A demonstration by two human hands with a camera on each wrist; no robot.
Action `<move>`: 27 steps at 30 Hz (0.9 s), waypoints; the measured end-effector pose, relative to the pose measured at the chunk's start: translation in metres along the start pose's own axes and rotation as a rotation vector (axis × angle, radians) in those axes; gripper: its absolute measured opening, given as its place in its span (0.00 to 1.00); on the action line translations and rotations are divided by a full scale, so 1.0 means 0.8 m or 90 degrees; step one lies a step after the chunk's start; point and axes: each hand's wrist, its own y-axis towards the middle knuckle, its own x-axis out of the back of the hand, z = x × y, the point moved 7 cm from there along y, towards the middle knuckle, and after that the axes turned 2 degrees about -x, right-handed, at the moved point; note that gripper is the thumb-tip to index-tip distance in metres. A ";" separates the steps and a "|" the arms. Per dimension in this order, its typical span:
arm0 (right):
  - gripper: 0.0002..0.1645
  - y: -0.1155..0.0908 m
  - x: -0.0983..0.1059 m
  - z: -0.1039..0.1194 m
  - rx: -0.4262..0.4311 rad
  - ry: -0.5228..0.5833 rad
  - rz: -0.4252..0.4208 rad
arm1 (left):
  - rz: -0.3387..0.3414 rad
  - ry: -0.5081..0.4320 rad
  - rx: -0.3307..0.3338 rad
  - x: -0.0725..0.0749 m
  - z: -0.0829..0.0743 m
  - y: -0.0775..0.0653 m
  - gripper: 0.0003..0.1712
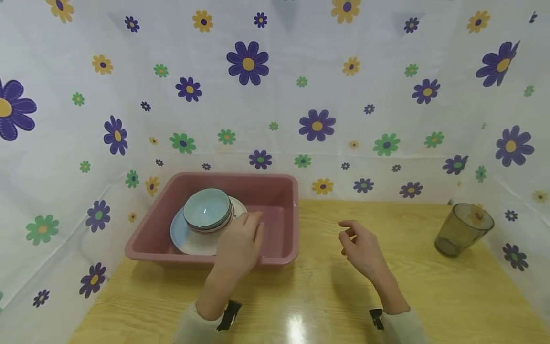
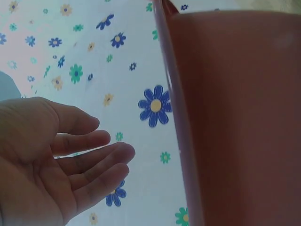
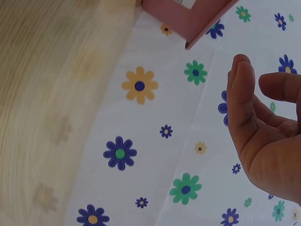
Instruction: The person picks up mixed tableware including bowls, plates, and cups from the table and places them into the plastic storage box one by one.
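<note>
In the head view, a pink plastic basin (image 1: 292, 220) holds a stack of bowls, with a light blue bowl (image 1: 207, 208) on top. Beneath the bowls lie plates, among them a pale plate (image 1: 202, 244) partly hidden by my left hand (image 1: 240, 241). That hand is above the basin's front right part. The left wrist view shows its fingers (image 2: 101, 162) loosely bent, holding nothing, beside the basin wall (image 2: 244, 117). My right hand (image 1: 363, 248) hovers over the table to the right of the basin. Its fingers (image 3: 242, 89) curve loosely around empty space.
A tinted drinking glass (image 1: 464, 229) stands at the table's right side. The wooden table (image 1: 318, 296) meets a white flowered sheet (image 1: 283, 95) at the back and on both sides. Black straps (image 1: 229, 315) circle both wrists.
</note>
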 end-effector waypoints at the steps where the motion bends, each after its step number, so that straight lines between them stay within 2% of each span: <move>1: 0.21 0.000 0.004 -0.003 -0.001 -0.003 -0.003 | 0.000 0.001 -0.012 -0.003 -0.005 -0.001 0.11; 8: 0.21 0.000 0.033 -0.020 -0.011 -0.012 -0.036 | 0.018 0.012 -0.070 -0.019 -0.030 -0.009 0.11; 15: 0.22 -0.003 0.060 -0.038 -0.032 -0.003 -0.075 | 0.036 0.008 -0.117 -0.027 -0.048 -0.012 0.10; 21: 0.23 -0.004 0.084 -0.051 -0.042 -0.004 -0.119 | 0.047 -0.002 -0.143 -0.036 -0.054 -0.016 0.12; 27: 0.24 -0.006 0.116 -0.067 -0.068 0.011 -0.197 | 0.042 -0.025 -0.165 -0.040 -0.059 -0.018 0.11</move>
